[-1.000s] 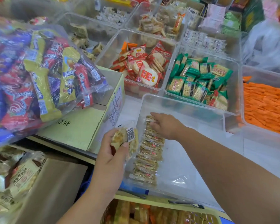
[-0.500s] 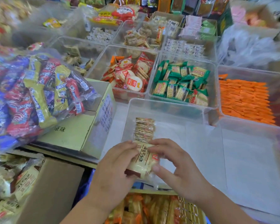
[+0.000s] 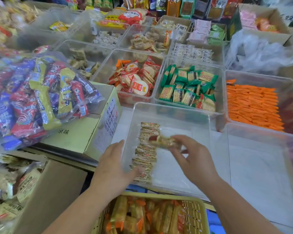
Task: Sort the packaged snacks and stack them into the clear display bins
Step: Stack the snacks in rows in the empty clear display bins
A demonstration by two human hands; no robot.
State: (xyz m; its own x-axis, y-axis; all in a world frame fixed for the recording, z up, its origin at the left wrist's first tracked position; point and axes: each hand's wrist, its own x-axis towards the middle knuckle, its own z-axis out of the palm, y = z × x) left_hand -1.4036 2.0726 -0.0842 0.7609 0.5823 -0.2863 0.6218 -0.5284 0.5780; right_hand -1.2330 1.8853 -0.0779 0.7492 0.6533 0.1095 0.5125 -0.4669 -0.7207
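Pinching a packet [image 3: 164, 141] in your right hand [image 3: 194, 159], aren't you? Your thumb and fingertips are closed on its right end. It hangs tilted over the clear bin [image 3: 172, 107], just above the middle of the row of packets [image 3: 146, 154] that lies along the bin's left side.

Right, and your left hand [image 3: 115, 164] sits at the bin's near left corner. Your fingers are stretched out along the outside of the left wall, grasping nothing that shows. Your thumb reaches toward the near end of the row. That hand is blurred, so I cannot tell whether the thumb touches the packets.

Does the row fill your bin?

No. It runs from the near wall to about two-thirds of the way back, packets overlapping one another. The floor of the bin to the right of the row is bare.

What do you have around the bin?

A yellow basket [image 3: 196, 210] of similar packets stands just in front of it. A cardboard box [image 3: 78, 132] stands to its left, with a bag of mixed sweets [image 3: 34, 98] lying on top. Behind it are a bin of red packets [image 3: 135, 81] and a bin of green packets [image 3: 188, 88], side by side. A bin of orange packets [image 3: 252, 105] stands behind and to the right.
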